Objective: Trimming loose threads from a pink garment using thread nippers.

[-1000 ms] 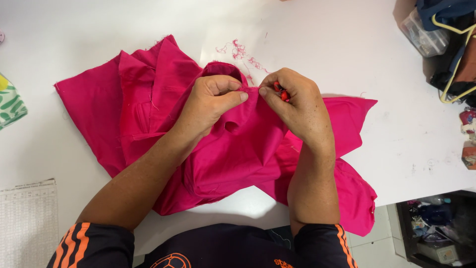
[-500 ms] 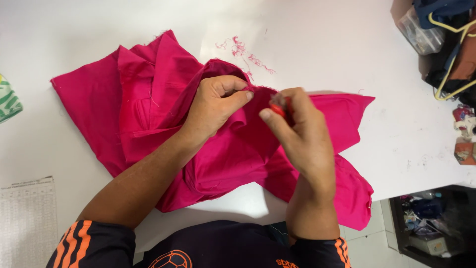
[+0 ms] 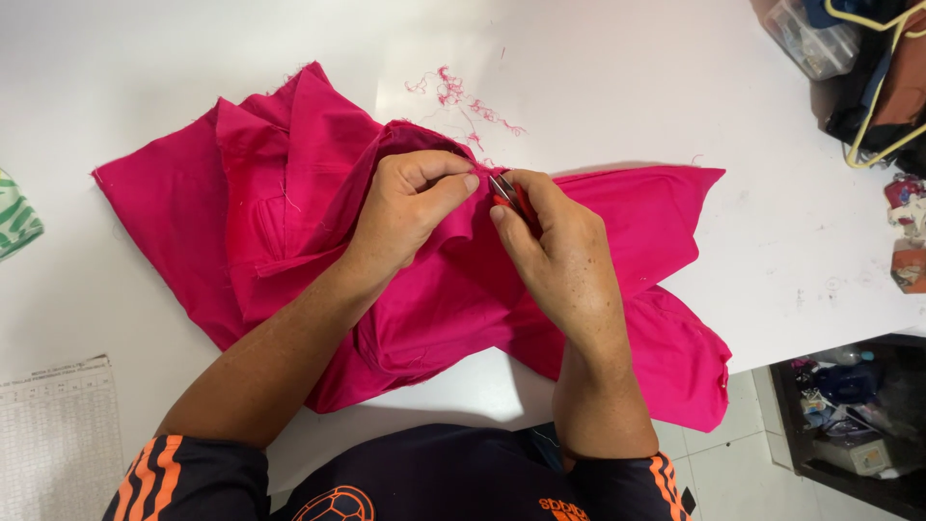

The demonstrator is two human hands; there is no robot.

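Centre of frame: left hand (image 3: 410, 207) pinching the pink garment (image 3: 318, 232) on the white table (image 3: 627, 87), right hand (image 3: 559, 260) fingers closed on small red-handled thread snips (image 3: 508, 193), a slip possibly nicking the cloth.

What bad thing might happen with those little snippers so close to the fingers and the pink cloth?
The small red-handled metal snips in the right hand sit right beside the left hand pinching the bright pink fabric garment. They might nick a fingertip or cut the cloth. Loose pink thread scraps could scatter.
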